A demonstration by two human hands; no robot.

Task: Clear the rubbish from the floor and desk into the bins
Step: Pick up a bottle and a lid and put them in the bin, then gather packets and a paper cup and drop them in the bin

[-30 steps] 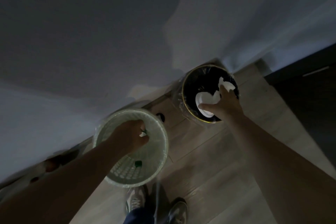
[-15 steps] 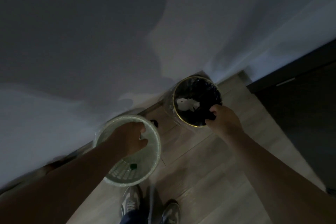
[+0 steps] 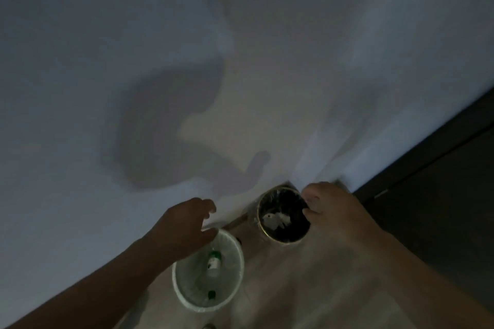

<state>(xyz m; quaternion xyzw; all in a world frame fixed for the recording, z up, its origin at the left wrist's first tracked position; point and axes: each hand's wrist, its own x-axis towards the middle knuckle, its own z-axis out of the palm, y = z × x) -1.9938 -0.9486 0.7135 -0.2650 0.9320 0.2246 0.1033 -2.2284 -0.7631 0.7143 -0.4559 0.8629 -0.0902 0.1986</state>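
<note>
Lower middle: left hand (image 3: 187,223) and right hand (image 3: 330,208) hang loose, empty. The bottle (image 3: 213,262) lies in the white bin (image 3: 176,282), the paper (image 3: 275,219) in the black bin (image 3: 283,242) — seemingly sorted.

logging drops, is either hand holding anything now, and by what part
Nothing is held. The left hand is open above the white basket; the right hand is empty at the black bin, contact with its rim unclear.

Head camera looks steeply down, close above the floor (image 3: 307,288).
</note>
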